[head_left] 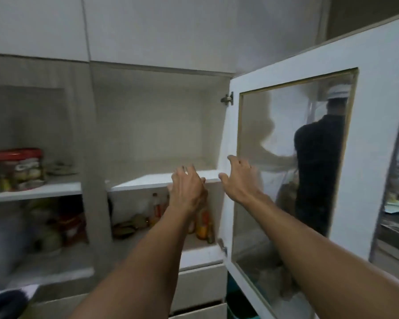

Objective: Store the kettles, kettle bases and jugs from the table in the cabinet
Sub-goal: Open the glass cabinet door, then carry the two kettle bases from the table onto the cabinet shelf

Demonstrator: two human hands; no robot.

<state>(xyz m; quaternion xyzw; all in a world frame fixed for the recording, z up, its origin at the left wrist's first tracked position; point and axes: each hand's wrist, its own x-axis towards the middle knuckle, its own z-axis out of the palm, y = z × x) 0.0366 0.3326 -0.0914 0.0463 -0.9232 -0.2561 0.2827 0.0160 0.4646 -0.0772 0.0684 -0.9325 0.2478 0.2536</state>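
Note:
The white cabinet stands open in front of me, and its upper shelf [148, 180] is bare. My left hand [188, 189] reaches up to the shelf's front edge, fingers spread, holding nothing. My right hand [238, 178] is raised just right of it, beside the inner edge of the open glass door [293, 171], fingers apart and empty too. No kettle, kettle base or jug is in view.
Below the shelf stand sauce bottles [203, 222] and small items. The left compartment holds a red-lidded jar [19, 168] and blurred packets beneath. The glass door swings out to the right and reflects a person. Drawers [200, 284] sit below.

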